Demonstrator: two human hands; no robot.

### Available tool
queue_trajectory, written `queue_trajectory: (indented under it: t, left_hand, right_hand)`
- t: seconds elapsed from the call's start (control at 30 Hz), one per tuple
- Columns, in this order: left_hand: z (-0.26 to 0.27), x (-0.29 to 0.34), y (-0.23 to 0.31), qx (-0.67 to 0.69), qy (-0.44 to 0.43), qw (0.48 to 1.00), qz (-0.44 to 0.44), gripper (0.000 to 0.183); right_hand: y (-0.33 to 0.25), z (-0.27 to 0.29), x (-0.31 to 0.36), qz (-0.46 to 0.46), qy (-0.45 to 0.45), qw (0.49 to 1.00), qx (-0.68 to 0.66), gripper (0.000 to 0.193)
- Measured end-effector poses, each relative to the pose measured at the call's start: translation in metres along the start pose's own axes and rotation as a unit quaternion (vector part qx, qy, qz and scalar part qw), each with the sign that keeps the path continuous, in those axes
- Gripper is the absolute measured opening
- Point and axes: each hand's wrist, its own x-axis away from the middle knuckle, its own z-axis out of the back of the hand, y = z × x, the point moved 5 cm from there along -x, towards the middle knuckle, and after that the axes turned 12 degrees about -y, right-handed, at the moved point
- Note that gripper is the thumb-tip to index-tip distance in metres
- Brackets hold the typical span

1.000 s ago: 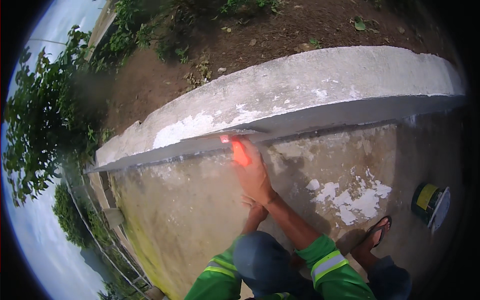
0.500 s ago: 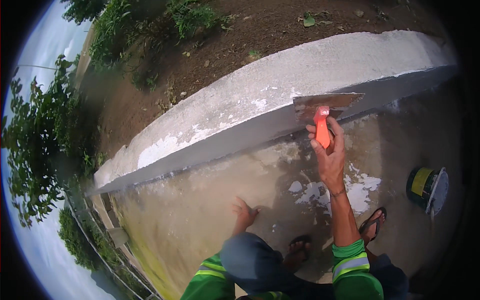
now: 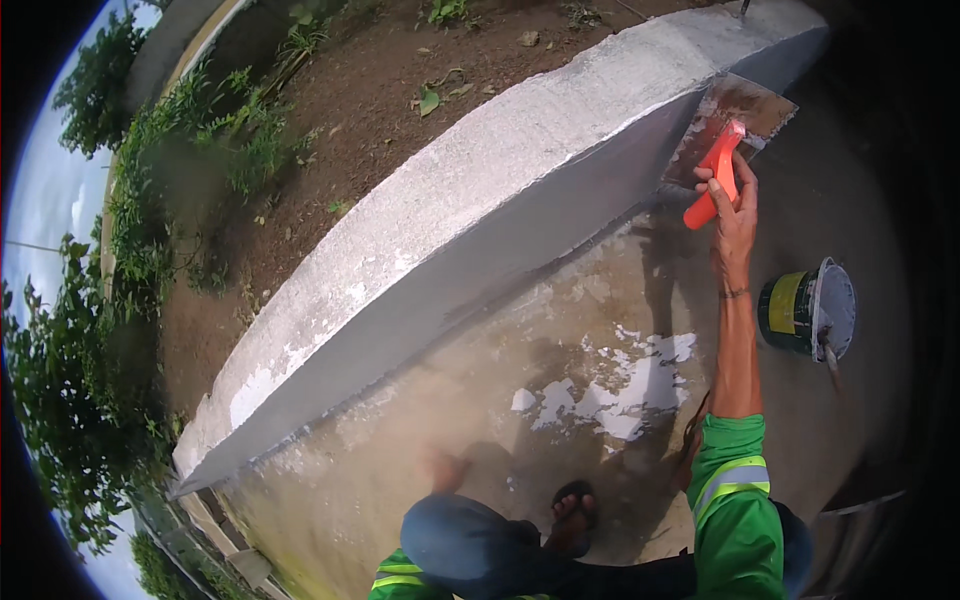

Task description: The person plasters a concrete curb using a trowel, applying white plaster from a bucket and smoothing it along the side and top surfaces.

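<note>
My right hand (image 3: 735,205) grips the orange handle of a plastering trowel (image 3: 722,155). The trowel's flat, plaster-smeared metal blade (image 3: 765,108) rests at the grey side face of a low curved wall (image 3: 560,205), toward its far right end. Beside my bent knee, low over the floor, is my left hand (image 3: 446,470); motion smears it and the knee partly covers it, so its fingers cannot be made out.
A dark green bucket (image 3: 785,305) with a yellow label and pale contents stands right of my forearm, a tool handle (image 3: 831,365) sticking out. White plaster splashes (image 3: 620,395) mark the concrete floor (image 3: 400,415). Beyond the wall lie soil (image 3: 350,150) and plants (image 3: 240,150).
My right hand has carried the trowel right and farther along the wall, and the blade has tilted. The whole view has shifted to the right; my left hand has become blurred beside the knee.
</note>
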Motion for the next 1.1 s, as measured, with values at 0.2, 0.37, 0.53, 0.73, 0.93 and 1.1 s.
queue_trajectory:
  t: [0.2,0.37,0.53,0.73,0.93,1.1]
  left_hand:
    - [0.005,0.005,0.0,-0.021,0.016,1.0,0.005,0.132]
    - [0.008,0.003,-0.005,-0.034,0.02,0.999,0.006,0.131]
    - [0.009,-0.001,-0.008,-0.041,0.023,0.999,0.0,0.13]
    - [0.007,0.0,-0.013,-0.021,0.023,0.999,-0.017,0.128]
    - [0.003,-0.002,-0.015,-0.131,0.017,0.991,0.038,0.122]
    - [0.004,0.002,-0.01,-0.104,0.048,0.993,0.002,0.119]
  right_hand:
    - [-0.015,-0.008,0.004,0.015,-0.006,0.99,-0.138,0.046]
    - [-0.006,-0.01,-0.017,-0.032,0.034,0.997,-0.064,0.035]
    - [-0.001,-0.019,-0.034,-0.043,0.006,0.997,-0.06,0.027]
    - [-0.025,-0.106,0.023,-0.048,-0.023,0.998,0.04,0.022]
    - [-0.038,-0.196,0.094,-0.057,-0.128,0.99,-0.015,0.025]
    - [-0.083,-0.147,0.084,0.254,-0.158,0.893,0.337,0.037]
